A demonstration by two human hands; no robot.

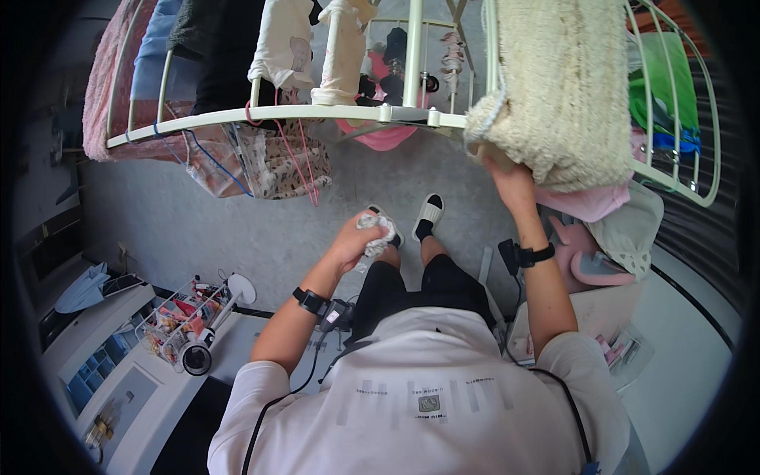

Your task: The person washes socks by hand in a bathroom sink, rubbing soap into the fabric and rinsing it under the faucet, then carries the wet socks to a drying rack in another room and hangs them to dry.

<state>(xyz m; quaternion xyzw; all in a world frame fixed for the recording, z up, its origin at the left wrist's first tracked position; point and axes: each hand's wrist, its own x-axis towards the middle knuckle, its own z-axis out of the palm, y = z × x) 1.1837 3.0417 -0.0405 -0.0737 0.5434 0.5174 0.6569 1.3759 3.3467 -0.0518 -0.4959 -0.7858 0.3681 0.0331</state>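
My left hand point(350, 240) is closed around a crumpled white cloth with grey marks point(375, 233), held above the floor in front of my legs. At the drying rack's front rail, my right hand point(513, 181) reaches against the lower edge of a thick cream fleece textile point(558, 101). Its fingertips are partly hidden by the fleece, so I cannot tell whether they grip it. The fleece drapes over the pale green metal drying rack point(412, 59). Under its lower edge, a pink cloth point(585, 202) hangs to the right of my right wrist.
Leftward on the rack hang a white garment point(285, 44), black cloth point(228, 65) and a pink fluffy textile point(110, 83). A pink hanger point(303, 169) dangles below the rail. Grey floor point(249, 237) lies beneath. A wire basket of small items point(178, 320) stands lower left.
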